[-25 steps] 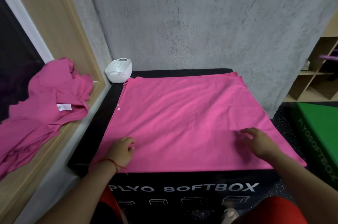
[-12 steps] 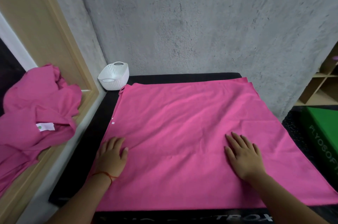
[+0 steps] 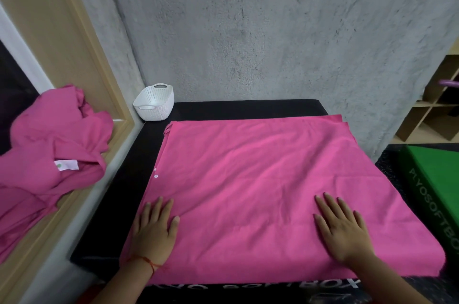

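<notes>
On my feed the grey concrete wall (image 3: 273,30) fills the whole back of the view. Below it the pink cloth (image 3: 248,174) is the biggest thing I am working on. It lies spread flat over the top of the black soft box (image 3: 248,108), with its near edge hanging just over the front lip and its right side reaching past the box's right edge. A bare black strip shows along the back and the left. To the left, a light wooden frame (image 3: 82,43) runs down to a ledge where a crumpled heap of pink fabric (image 3: 49,139) sits, well apart from the spread cloth. On the right, a green soft box (image 3: 437,174) stands on the floor, with open wooden shelves (image 3: 427,115) behind it. A white woven basket (image 3: 155,105) stands in the back left corner of the black box, against the wall and just beside the cloth's far left corner. My left grip (image 3: 154,231) rests palm down on the cloth near its left edge, fingers straight and close together. My right grip (image 3: 342,229) also presses flat, toward the near right, with fingers straight and slightly fanned. Neither is pinching any fabric. A white label (image 3: 66,165) shows on the heap, and a red string (image 3: 146,260) circles my left wrist. Small white snaps (image 3: 156,176) dot the cloth's left edge, beyond my left fingertips.
</notes>
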`<state>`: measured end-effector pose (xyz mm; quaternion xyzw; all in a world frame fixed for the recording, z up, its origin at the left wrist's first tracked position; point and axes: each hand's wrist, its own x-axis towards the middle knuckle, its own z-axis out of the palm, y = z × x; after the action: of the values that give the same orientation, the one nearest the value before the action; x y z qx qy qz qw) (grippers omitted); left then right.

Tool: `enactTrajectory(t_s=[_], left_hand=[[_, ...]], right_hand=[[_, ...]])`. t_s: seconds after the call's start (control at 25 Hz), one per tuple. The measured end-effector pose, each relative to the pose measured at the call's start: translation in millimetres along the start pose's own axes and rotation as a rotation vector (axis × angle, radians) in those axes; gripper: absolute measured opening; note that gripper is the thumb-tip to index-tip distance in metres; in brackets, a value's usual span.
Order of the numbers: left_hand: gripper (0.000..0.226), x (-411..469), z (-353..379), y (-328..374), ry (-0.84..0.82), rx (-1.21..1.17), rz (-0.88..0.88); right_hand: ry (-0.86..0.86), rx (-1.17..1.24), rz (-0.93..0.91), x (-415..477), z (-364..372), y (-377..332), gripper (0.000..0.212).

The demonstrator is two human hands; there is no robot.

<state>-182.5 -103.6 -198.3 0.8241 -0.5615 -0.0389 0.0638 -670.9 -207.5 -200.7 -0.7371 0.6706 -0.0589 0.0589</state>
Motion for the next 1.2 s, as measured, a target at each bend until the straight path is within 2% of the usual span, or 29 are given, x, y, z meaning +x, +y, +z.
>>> enactTrajectory(t_s=[0.16, 0.24, 0.32, 0.48, 0.64, 0.84, 1.0, 1.2], left_hand=[[0.075, -10, -12, -2, -0.005, -0.024, 0.001], [0.056, 16, -26, 3, -0.02, -0.098, -0.046], [0.042, 53, -32, 7, -0.048, -0.106, -0.057], [0.052, 127, -38, 19, -0.131, -0.057, 0.008], [0.05, 201, -46, 27, -0.134, 0.016, -0.034], [0.047, 290, -46, 20, -0.145, -0.054, -0.068], [0.047, 345, -41, 10, -0.09, -0.09, -0.16], [0.044, 360, -38, 6, 0.042, 0.059, -0.307]], right_hand=[[-0.014, -0.025, 0.029, -7, -11, -2, 0.058], [0.016, 0.033, 0.059, 15, -24, -12, 0.047], [-0.005, 0.094, 0.084, 43, -32, -31, 0.047], [-0.076, 0.106, 0.091, 86, -25, -63, 0.058], [-0.095, 0.013, 0.072, 126, -18, -76, 0.066], [-0.052, -0.026, 0.101, 162, -8, -79, 0.072], [0.034, -0.038, 0.093, 166, 4, -79, 0.077], [0.046, -0.034, 0.096, 169, 10, -80, 0.08]])
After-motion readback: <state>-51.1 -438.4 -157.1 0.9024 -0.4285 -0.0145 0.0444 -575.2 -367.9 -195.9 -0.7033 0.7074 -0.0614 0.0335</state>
